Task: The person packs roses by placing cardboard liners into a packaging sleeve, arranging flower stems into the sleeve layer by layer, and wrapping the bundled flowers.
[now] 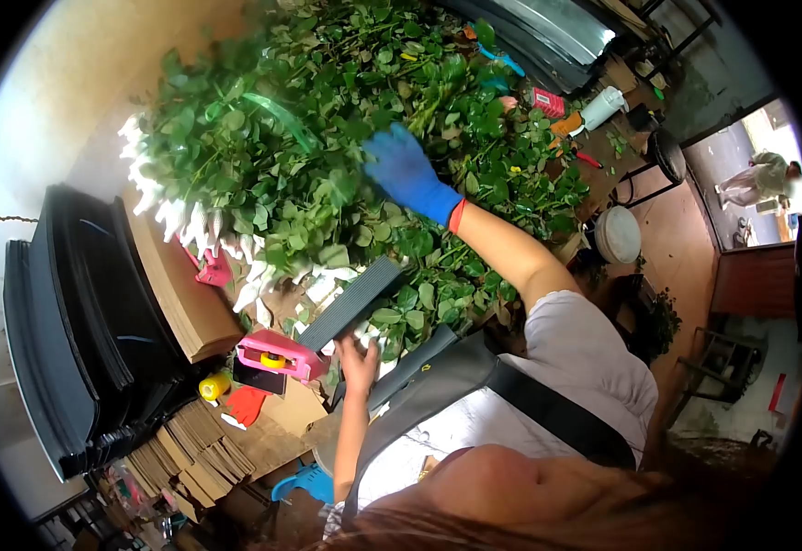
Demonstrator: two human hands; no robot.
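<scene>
My right hand (pixel 406 174), in a blue work glove with a red cuff, reaches over a large heap of leafy green stems (pixel 300 184). Its fingers look stretched out, slightly blurred, over the leaves, and I see nothing held. My bare left hand (pixel 358 365) is low beside a grey ribbed block (pixel 350 303), thumb apart from the fingers; whether it touches the block is unclear. A pink tape dispenser (pixel 282 355) with a yellow roll stands at the block's lower end. White wrapped ends (pixel 190 225) of bundled stems point left, and a translucent green strip (pixel 282 119) lies among the leaves.
Dark sheets (pixel 89 321) and brown cardboard (pixel 180 294) stand at left. A yellow tape roll (pixel 214 386) and a red cloth-like piece (pixel 246 404) lie nearby. At right are a white bucket (pixel 618 234), a stool (pixel 666 156) and a person (pixel 757 179) outside the doorway.
</scene>
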